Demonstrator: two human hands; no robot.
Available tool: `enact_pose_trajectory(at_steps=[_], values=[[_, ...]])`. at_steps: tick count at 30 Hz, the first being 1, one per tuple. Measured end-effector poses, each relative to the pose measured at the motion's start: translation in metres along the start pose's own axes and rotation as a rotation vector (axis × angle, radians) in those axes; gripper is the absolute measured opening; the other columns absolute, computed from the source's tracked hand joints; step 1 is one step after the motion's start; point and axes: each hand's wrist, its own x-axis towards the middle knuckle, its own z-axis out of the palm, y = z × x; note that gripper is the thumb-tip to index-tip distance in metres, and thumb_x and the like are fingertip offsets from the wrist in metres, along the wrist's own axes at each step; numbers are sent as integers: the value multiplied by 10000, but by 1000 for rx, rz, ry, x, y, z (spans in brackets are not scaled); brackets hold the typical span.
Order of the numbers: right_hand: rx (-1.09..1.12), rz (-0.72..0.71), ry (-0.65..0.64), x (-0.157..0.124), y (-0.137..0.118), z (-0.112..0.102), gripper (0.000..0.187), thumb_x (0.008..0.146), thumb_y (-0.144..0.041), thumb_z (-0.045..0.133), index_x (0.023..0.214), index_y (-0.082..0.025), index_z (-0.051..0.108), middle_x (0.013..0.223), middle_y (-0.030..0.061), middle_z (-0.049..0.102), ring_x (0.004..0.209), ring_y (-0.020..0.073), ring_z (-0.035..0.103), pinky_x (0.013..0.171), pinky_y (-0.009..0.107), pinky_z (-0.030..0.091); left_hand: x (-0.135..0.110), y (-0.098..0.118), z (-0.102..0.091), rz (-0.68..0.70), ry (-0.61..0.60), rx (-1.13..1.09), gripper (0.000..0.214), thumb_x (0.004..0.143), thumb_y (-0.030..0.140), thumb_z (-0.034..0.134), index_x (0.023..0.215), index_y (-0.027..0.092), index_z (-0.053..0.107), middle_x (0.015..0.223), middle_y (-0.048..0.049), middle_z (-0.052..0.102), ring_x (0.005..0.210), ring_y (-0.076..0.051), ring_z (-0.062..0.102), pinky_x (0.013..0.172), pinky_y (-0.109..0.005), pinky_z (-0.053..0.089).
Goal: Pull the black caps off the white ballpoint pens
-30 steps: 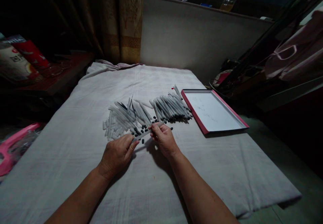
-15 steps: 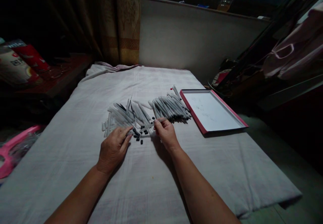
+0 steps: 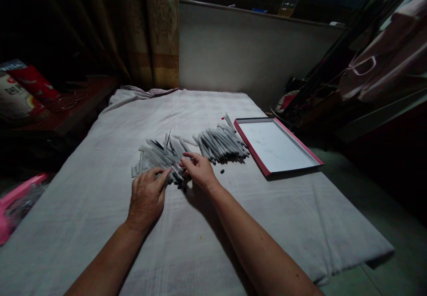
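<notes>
Near the middle of the cloth lies a loose heap of clear pen barrels (image 3: 153, 151), with a few dark thin refills among them. My left hand (image 3: 147, 196) rests at the heap's near edge, thumb and forefinger close together; what is between them is too small to make out. Over the heap's right side, my right hand (image 3: 200, 169) has its thumb and forefinger drawn together, and whatever they grip is hidden. Small black caps (image 3: 180, 182) lie between the hands. One black cap (image 3: 222, 171) sits apart, right of my right hand. Beyond it is a row of pens (image 3: 222, 144) with dark ends.
A shallow red-edged box lid (image 3: 280, 147) with a white inside lies on the right of the cloth-covered table (image 3: 267, 225). A dark red side table (image 3: 76, 104) stands at the left, with packages on it. A pink plastic item (image 3: 20, 198) is at the lower left.
My right hand has moved left from the pen row to the loose heap, and the grey pen it held no longer shows. The lone black cap has come into sight. My left hand stays by the heap.
</notes>
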Motion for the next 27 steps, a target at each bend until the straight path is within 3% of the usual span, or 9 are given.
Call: enact_pose_trajectory(at_steps=[4, 8, 14, 20, 27], values=[[-435, -166, 99, -7, -5, -14, 284, 860, -373, 665, 1073, -219, 774, 777, 47, 771, 710, 205, 705, 689, 291, 504, -1, -1, 0, -16, -8, -35, 354, 943, 199, 471, 1234, 243, 667, 1131, -106, 679, 1051, -269, 610, 906, -414, 434], [-525, -233, 137, -14, 2, -41, 245, 918, -347, 583, 902, -235, 801, 805, 40, 787, 733, 196, 718, 699, 266, 489, -1, -2, 0, -8, -10, -46, 335, 948, 223, 474, 1217, 234, 673, 1141, -111, 671, 1062, -275, 607, 907, -424, 434], [-775, -99, 283, -14, 12, -73, 229, 922, -281, 575, 954, -228, 796, 925, 56, 810, 848, 198, 741, 773, 255, 490, -2, 0, 1, 28, 19, -33, 308, 959, 234, 467, 1176, 220, 686, 1131, -105, 675, 1047, -278, 614, 890, -427, 437], [-1088, -14, 154, -19, 4, -64, 272, 950, -401, 566, 1016, -261, 790, 970, 78, 805, 919, 234, 739, 766, 284, 480, -2, 0, 1, 45, 41, -32, 303, 967, 241, 463, 1175, 216, 682, 1136, -109, 676, 1059, -277, 617, 891, -426, 446], [-1213, 59, 97, -22, -5, -58, 306, 972, -407, 525, 988, -218, 765, 980, 111, 791, 928, 256, 733, 737, 305, 475, -2, -1, 0, 63, 47, -34, 285, 964, 240, 483, 1162, 216, 685, 1139, -103, 675, 1050, -271, 623, 879, -416, 444]])
